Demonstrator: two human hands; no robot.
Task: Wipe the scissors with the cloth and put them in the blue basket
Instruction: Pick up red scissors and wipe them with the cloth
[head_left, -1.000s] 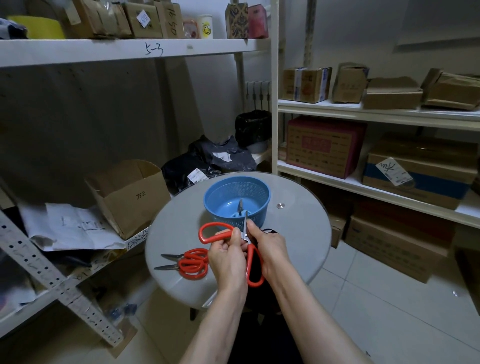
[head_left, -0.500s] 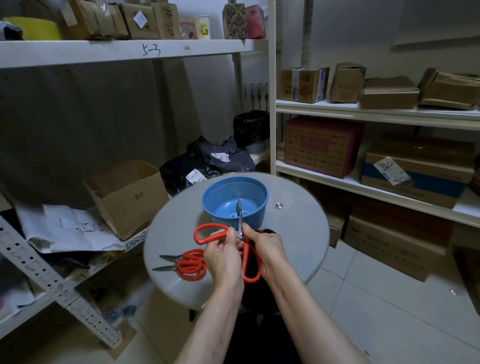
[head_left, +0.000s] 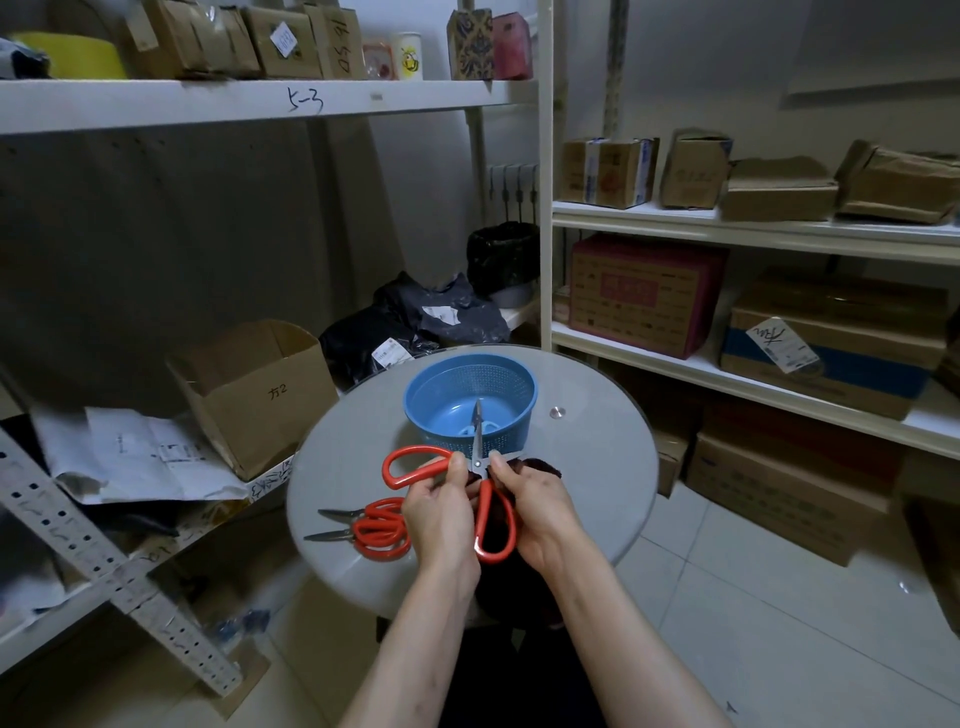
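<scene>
- Shelving of white metal (head_left: 727, 228) runs along the left and right walls, loaded with brown cardboard cartons.
- Round grey glass-topped table (head_left: 597, 467) stands between the shelves, straight ahead of the person.
- Open brown cardboard box (head_left: 260, 395) sits tilted on the low left shelf, just beside the table's left edge.
- Round blue plastic basket (head_left: 511, 431) with perforated walls stands upright on the far middle of the table.
- The left hand (head_left: 441, 512) grips the red-handled steel scissors (head_left: 485, 499), with thumb and forefinger curled round the handle shank just left of the pivot.
- The right hand (head_left: 540, 512) has its fingers closed on the dark red cloth (head_left: 540, 465), pinching it just right of the pivot.
- The held scissors hang in the air above the table's near half, close in front of the basket. They are spread wide. One blade points up and away from the person, its tip over the basket's near rim. One handle loop sticks out to the left; the other points back toward the person. The second blade is mostly hidden by the cloth.
- More red-handled scissors (head_left: 374, 530) lie flat on the table's near left, blades pointing left, just beside the left hand; whether one pair or two, I cannot tell.
</scene>
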